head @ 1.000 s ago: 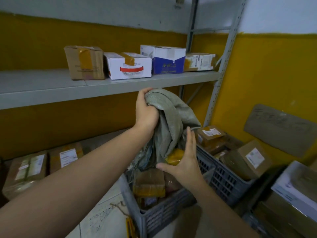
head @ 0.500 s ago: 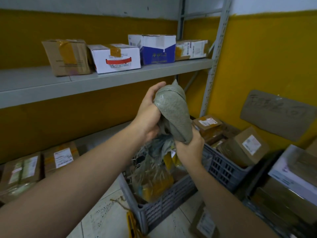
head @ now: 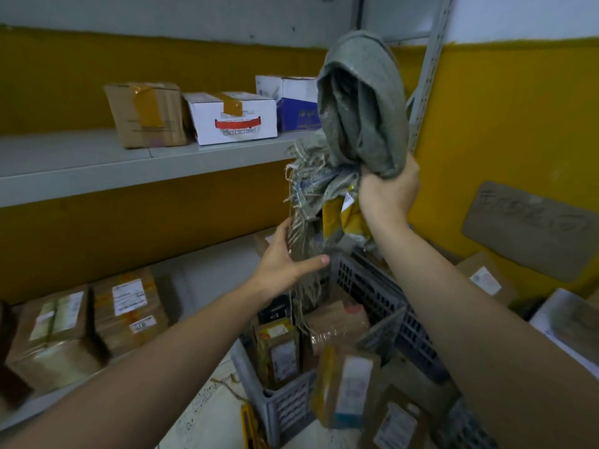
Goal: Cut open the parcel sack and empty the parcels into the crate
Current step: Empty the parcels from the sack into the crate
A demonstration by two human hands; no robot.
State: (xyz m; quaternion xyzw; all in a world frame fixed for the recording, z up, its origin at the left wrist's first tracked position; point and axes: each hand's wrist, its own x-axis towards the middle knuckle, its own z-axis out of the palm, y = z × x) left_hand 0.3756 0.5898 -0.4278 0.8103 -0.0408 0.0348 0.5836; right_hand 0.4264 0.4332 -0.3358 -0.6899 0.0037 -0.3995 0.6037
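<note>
A: Start at the hold; what has the sack?

B: The right hand [head: 387, 189] is clenched on a bunch of the grey woven parcel sack [head: 359, 105], gathered cloth squeezed in the fist; the sack is raised above the near grey slatted crate [head: 285, 406], closed end up, frayed cut mouth [head: 304, 176] hanging down. The left hand [head: 285, 260] is spread below, fingers splayed against the loose threads, gripping nothing firmly that I can see.

A: How does it handle?

B: Soft and limp, I judge; it folds over itself above the fist, so it looks nearly empty and light. A yellow parcel [head: 343, 218] shows at the mouth just left of the right wrist; whether it is caught or falling I cannot tell.

A: Where to take hold?

B: High on the closed end to shake it; the fringe would likely slip or tear. Parcels [head: 282, 351] already stand in the crate; a yellow cutter [head: 248, 422] lies on the floor just left of it; boxes sit on the shelf [head: 97, 170] at far left.
</note>
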